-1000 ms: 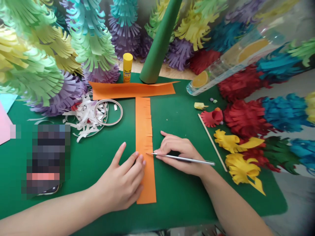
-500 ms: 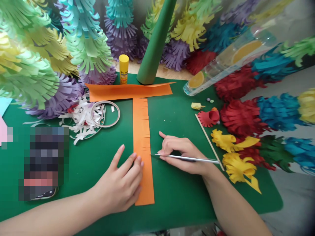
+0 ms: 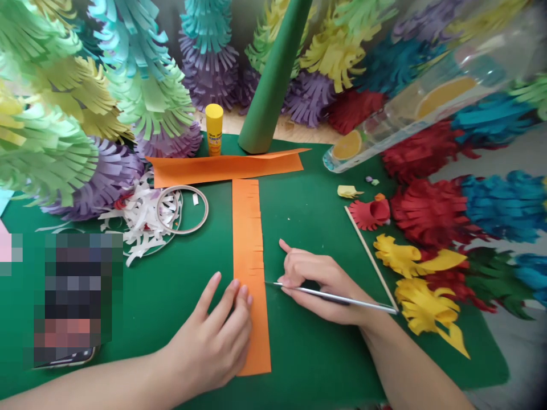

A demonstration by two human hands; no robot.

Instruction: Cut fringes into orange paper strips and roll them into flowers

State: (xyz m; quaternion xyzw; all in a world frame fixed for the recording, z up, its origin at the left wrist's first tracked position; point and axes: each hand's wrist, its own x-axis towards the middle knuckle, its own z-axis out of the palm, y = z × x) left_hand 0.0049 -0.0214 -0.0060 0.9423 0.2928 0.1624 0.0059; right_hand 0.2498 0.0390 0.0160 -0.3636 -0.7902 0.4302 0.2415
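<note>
A long orange paper strip (image 3: pixel 246 239) lies lengthwise on the green table, with several short slits along its right edge. My left hand (image 3: pixel 216 341) rests on the lower part of the strip, fingers spread and pressing from its left side. In a pen grip, my right hand (image 3: pixel 318 282) holds a slim silver craft knife (image 3: pixel 363 304). The thin blade points left, its tip at the strip's right edge just below the lowest slits. Above, a second orange strip (image 3: pixel 226 168) lies crosswise, its far edge folded up.
A glue stick (image 3: pixel 214 131) and a green paper cone (image 3: pixel 271 85) stand at the back. Left are a tape ring (image 3: pixel 206 216), white scraps (image 3: pixel 147 213) and a blurred phone (image 3: pixel 77 302). Right are a wooden stick (image 3: pixel 370 256), yellow fringed paper (image 3: pixel 427 307) and a clear case (image 3: pixel 405 108).
The whole view has shifted, so the table's contents sit a little lower in the picture. Both hands and the craft knife keep nearly the same places relative to the strip.
</note>
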